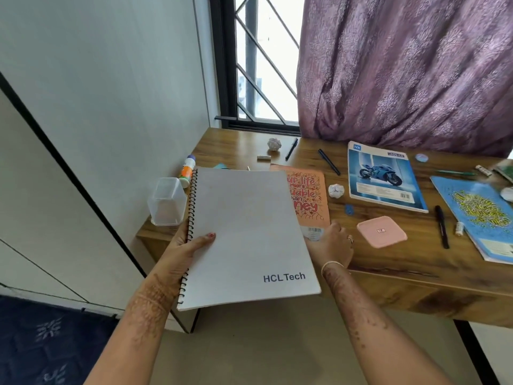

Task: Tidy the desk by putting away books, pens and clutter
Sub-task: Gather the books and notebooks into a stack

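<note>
Closest in, two bare forearms reach up from six o'clock. The left hand (188, 245) has the spiral notebook (249, 232) by its wire-bound edge: thumb flat on the grey cover, fingers tucked underneath, a firm grasp. The book hangs in the air, tilted, its far half over the desk (388, 262) and its near corner out past the front edge.

The right hand (333, 243) sits at three o'clock from that notebook, wrist bent, knuckles up, down at the near corner of the orange notebook (311, 195). Its fingertips are hidden behind the grey cover, so I can't tell whether it is gripping or only touching.

Now the wooden desk, and it is busy. The orange notebook lies flat, half covered by the lifted one. At three o'clock from it sits a crumpled paper ball (336, 190), then the motorcycle notebook (385, 176), and at the far right the blue notebook (477, 212). A pink square lid (381, 232) lies just beside the right hand, at its three o'clock. Two black pens (291, 148) (329, 162) lie toward twelve o'clock, and a third (442, 226) lies between the pink lid and the blue notebook. At nine o'clock from the held book stand a clear plastic tub (166, 202) and a glue bottle (187, 170).

Behind the desk, a barred window (263, 65) and a purple curtain (402, 65); a dark blue rug (41, 343) at seven o'clock.
</note>
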